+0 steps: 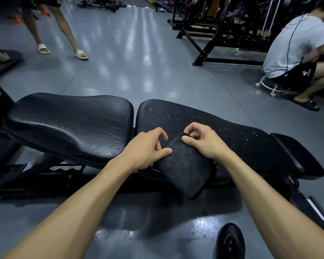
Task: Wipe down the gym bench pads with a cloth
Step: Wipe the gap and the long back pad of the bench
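Note:
A black gym bench lies across the view, with a glossy seat pad (69,124) on the left and a long worn back pad (241,139) on the right, flecked with white scuffs. A dark folded cloth (185,169) hangs over the near edge of the back pad. My left hand (146,148) pinches the cloth's left edge between thumb and fingers. My right hand (202,139) pinches its upper corner with thumb and forefinger.
A person in white slides (62,34) stands at the back left. Another person (295,53) crouches on a wheeled stool at the right. Black machine frames (223,34) fill the back right. My black shoe (230,242) rests on the shiny grey floor.

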`<act>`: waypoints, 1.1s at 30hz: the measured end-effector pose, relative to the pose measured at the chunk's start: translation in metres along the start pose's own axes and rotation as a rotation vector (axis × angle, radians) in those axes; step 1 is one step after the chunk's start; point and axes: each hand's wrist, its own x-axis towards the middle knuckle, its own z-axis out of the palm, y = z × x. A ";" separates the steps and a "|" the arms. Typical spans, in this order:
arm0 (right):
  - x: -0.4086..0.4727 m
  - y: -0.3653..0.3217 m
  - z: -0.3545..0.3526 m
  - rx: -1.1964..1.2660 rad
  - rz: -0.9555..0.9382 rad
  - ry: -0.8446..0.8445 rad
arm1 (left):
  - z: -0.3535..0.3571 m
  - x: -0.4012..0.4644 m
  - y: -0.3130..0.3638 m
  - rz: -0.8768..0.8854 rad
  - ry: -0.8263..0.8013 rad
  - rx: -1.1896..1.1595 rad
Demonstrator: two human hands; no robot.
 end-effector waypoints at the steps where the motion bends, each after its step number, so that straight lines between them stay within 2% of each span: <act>1: 0.003 0.000 0.004 -0.028 -0.004 0.013 | -0.001 0.000 0.000 -0.009 0.008 0.008; 4: 0.007 0.000 0.012 -0.245 0.041 0.004 | -0.003 -0.002 0.002 -0.049 0.006 0.022; 7: 0.002 0.000 0.007 -0.397 0.119 -0.102 | -0.005 -0.005 0.004 -0.072 -0.016 0.034; 9: -0.003 0.001 0.000 -0.399 0.180 -0.200 | -0.007 -0.005 0.004 -0.069 -0.003 0.101; 12: -0.016 0.003 -0.004 -0.303 0.231 -0.215 | -0.006 -0.005 0.003 -0.062 0.008 0.201; 15: -0.023 0.002 0.003 -0.303 0.174 -0.152 | -0.004 -0.005 0.002 -0.077 -0.018 0.086; 18: -0.020 0.003 0.008 -0.298 0.125 0.023 | -0.007 -0.003 0.003 -0.086 0.115 0.038; 21: -0.027 0.000 0.025 -0.449 0.021 0.218 | -0.009 -0.002 0.003 -0.094 0.220 0.088; 23: -0.042 -0.010 0.045 -0.450 -0.038 0.093 | -0.014 -0.003 -0.002 -0.103 0.218 0.083; 25: -0.056 -0.011 0.064 -0.558 -0.067 -0.076 | -0.024 -0.005 -0.010 -0.113 0.226 0.055; 26: -0.058 -0.008 0.069 -0.619 -0.074 -0.105 | -0.029 -0.007 -0.015 -0.116 0.241 0.049; 30: -0.038 0.005 0.061 -0.581 -0.099 -0.135 | -0.044 -0.019 -0.035 -0.146 0.256 0.062; 33: -0.015 0.013 0.053 -0.388 -0.079 -0.028 | -0.049 -0.032 -0.049 -0.169 0.238 0.086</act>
